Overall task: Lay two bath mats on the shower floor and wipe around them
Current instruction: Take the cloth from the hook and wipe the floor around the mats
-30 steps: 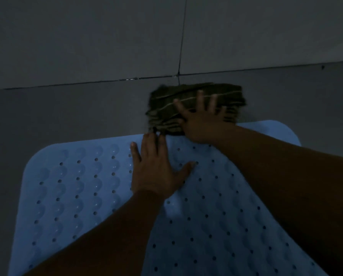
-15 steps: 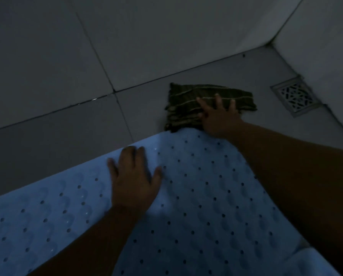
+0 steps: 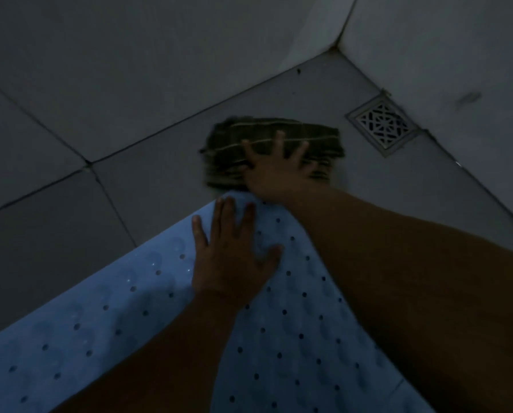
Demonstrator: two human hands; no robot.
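A light blue bath mat (image 3: pixel 294 338) with rows of small holes lies on the grey tiled shower floor (image 3: pixel 148 186), filling the lower part of the view. My left hand (image 3: pixel 231 257) rests flat on its far corner, fingers spread. Just beyond that corner a folded dark green striped cloth (image 3: pixel 249 135) lies on the floor. My right hand (image 3: pixel 276 171) presses flat on the cloth with fingers spread. A seam at the lower right suggests a second mat edge, but I cannot tell.
A square metal floor drain (image 3: pixel 383 125) sits to the right of the cloth, near the corner where two tiled walls (image 3: pixel 446 55) meet. Grout lines cross the floor at left.
The cloth and my right hand have slid right along the floor toward the drain. My left hand has moved up to the mat's far corner. The view has swung toward the wall corner.
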